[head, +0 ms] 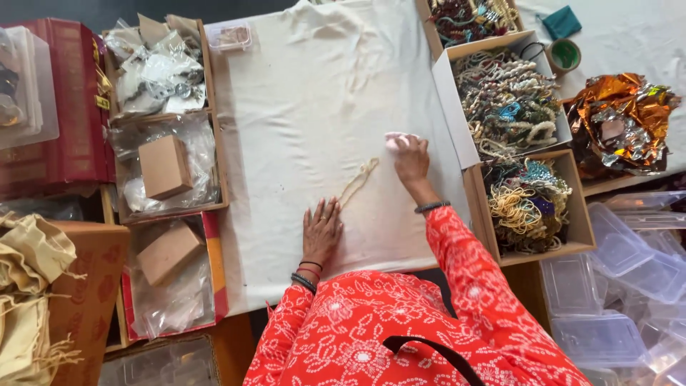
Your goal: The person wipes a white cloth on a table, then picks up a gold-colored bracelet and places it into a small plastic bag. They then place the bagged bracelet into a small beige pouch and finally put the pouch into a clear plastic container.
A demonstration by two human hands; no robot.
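**Smoothing a pale necklace on the cloth**

Laying the pale bead necklace (359, 179) out straight on the white cloth (300, 107) looks like the step in hand, and it would go best with the lower end pinned while the upper end is drawn gently toward 1 o'clock, so the strand does not kink or slide.

The left hand (321, 230) lies flat on the cloth at 6 o'clock, its fingers (323, 211) stretched out and close together, the tips touching or just beside the strand's lower end; whether they press on it I cannot tell.

The right hand (411, 159) sits at 1 o'clock from the necklace, fingers curled around a small pink thing (396, 139), held at the tips and resting on the cloth, just beside the strand's upper end.

At 3 o'clock, open cardboard boxes (529, 207) hold heaps of beaded jewellery. At 9 o'clock, trays (164, 164) carry small brown boxes in clear bags.
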